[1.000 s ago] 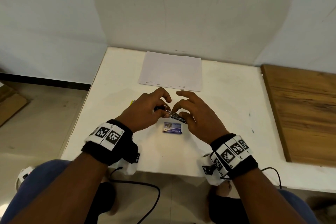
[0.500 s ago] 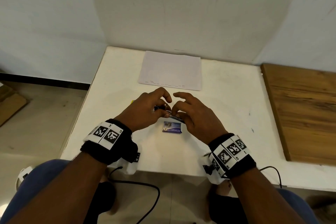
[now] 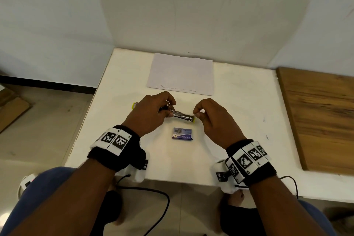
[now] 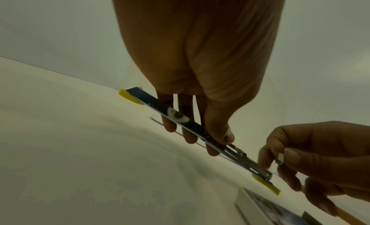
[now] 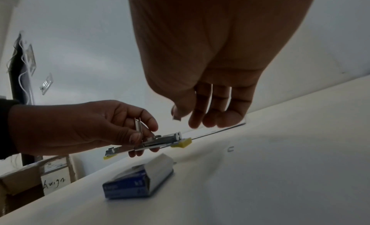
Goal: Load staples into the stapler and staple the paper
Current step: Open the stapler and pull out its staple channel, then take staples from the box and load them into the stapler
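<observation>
The stapler (image 3: 182, 116) is metal with yellow end pads and is folded open just above the white table (image 3: 239, 120). My left hand (image 3: 168, 109) grips its left part, fingers curled around it (image 4: 200, 133). The staple channel (image 5: 162, 139) lies uncovered and points right. My right hand (image 3: 196, 114) is just off the stapler's right end and pinches a small piece of staples (image 4: 280, 157) between thumb and forefinger (image 5: 176, 117). A blue staple box (image 3: 182, 133) lies on the table right below the stapler. The white paper (image 3: 181, 73) lies flat farther back.
A wooden board (image 3: 316, 117) covers the table's right side. One loose staple (image 5: 230, 149) lies on the table near the right hand. Cardboard boxes (image 5: 40, 177) stand on the floor to the left. A black cable (image 3: 153, 193) hangs below the near edge.
My right hand has pulled away to the right, off the stapler, with a small piece of staples pinched in it. The staple channel now shows. The left hand has kept its grip.
</observation>
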